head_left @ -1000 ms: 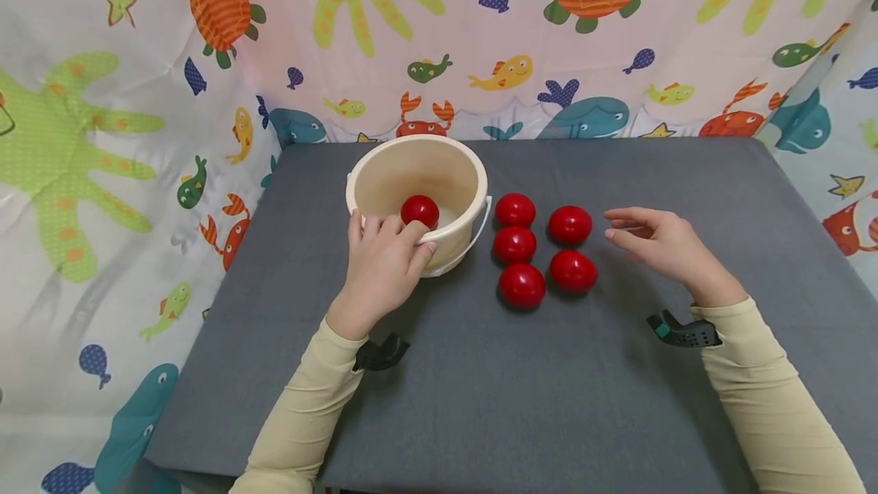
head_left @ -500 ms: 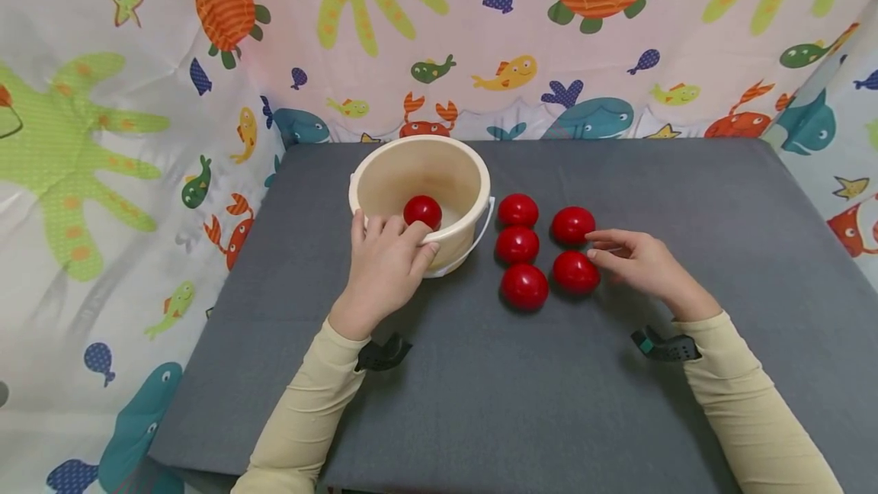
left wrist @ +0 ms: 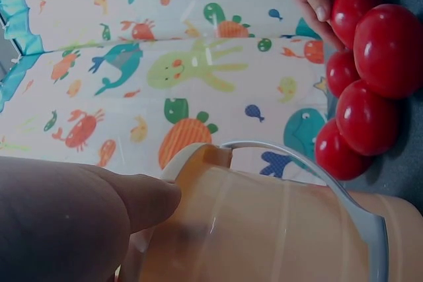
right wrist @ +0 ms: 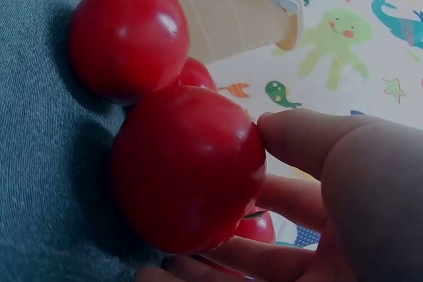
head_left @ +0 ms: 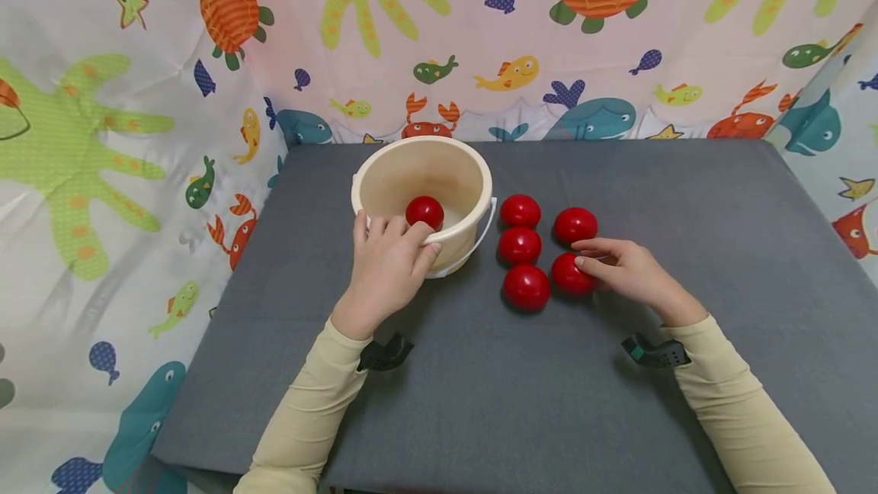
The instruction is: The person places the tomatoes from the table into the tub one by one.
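Right hand (head_left: 631,273): arrived at the near-right tomato (head_left: 565,274). A second ago I had it hanging apart from the cluster, off at 3 o'clock. My thumb now touches that tomato, and my fingers reach round its far side, thumb and fingers spread about as wide as the fruit. Whether they press firmly I cannot tell. Forearm runs back toward 5 o'clock.

Meaning, as I judge it: the reach is over and the grasp is only beginning. The tomato sits on the table (head_left: 480,410) yet, not lifted.

Left hand (head_left: 384,277): unchanged. Fingers hooked over the rim of the cream bucket (head_left: 459,246) at about its 7 o'clock, thumb on the outer wall; it holds the bucket, which stands upright. Forearm runs back toward 7 o'clock.

Outward from the touched tomato: far-right tomato (head_left: 575,226) just beside it at 12; near-left tomato (head_left: 527,288) between 8 and 9; middle-left tomato (head_left: 519,246) at 10; far-left tomato (head_left: 520,210) between 10 and 11. Bucket beyond these, between 9 and 10, with one bucketed tomato (head_left: 424,212) inside and its white handle (head_left: 490,223) hanging down at the bucket's 4 o'clock.

Farthest, at 12: sea-creature curtain (head_left: 473,36) behind the table.
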The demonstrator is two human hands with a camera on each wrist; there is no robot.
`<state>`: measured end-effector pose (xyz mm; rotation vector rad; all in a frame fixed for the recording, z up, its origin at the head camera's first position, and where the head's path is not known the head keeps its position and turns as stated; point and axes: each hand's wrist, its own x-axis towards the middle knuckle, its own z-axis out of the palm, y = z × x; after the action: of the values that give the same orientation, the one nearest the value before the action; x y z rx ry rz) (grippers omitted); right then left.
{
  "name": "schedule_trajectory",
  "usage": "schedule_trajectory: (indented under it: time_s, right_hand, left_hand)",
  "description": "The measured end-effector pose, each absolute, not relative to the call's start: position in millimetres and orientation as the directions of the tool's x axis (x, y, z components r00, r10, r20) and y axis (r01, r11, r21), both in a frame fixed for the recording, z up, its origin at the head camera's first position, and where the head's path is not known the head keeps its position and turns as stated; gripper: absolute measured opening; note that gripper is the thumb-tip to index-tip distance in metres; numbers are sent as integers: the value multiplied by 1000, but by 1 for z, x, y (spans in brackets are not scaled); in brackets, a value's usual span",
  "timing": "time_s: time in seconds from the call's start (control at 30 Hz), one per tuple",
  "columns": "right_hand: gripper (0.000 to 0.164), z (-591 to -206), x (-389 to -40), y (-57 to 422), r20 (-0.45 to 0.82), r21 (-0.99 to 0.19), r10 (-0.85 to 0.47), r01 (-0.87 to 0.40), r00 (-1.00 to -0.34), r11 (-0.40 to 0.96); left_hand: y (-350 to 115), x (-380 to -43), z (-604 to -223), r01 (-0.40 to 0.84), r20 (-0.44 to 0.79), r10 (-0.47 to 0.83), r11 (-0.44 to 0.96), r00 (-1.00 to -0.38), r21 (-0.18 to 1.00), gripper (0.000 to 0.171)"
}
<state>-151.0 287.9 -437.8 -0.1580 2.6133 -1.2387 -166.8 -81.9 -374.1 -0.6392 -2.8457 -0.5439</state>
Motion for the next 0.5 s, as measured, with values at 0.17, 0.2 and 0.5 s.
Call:
schedule_trajectory:
  time_s: [0.17, 0.2, 0.5]
  right_hand:
    - [45, -438, -150, 286, -170, -792, -204, 11, -964, 610]
    - [45, -438, -150, 285, -170, -796, -208, 10, -963, 606]
    - [42, -438, -151, 285, -187, -818, -231, 22, -955, 574]
  left_hand:
    - [-82, -166, -374, 445, 244, 382, 839, -891, 312, 26]
    - [-82, -166, -374, 444, 243, 382, 839, -892, 313, 26]
    - [-82, -166, -374, 443, 245, 380, 843, -892, 304, 24]
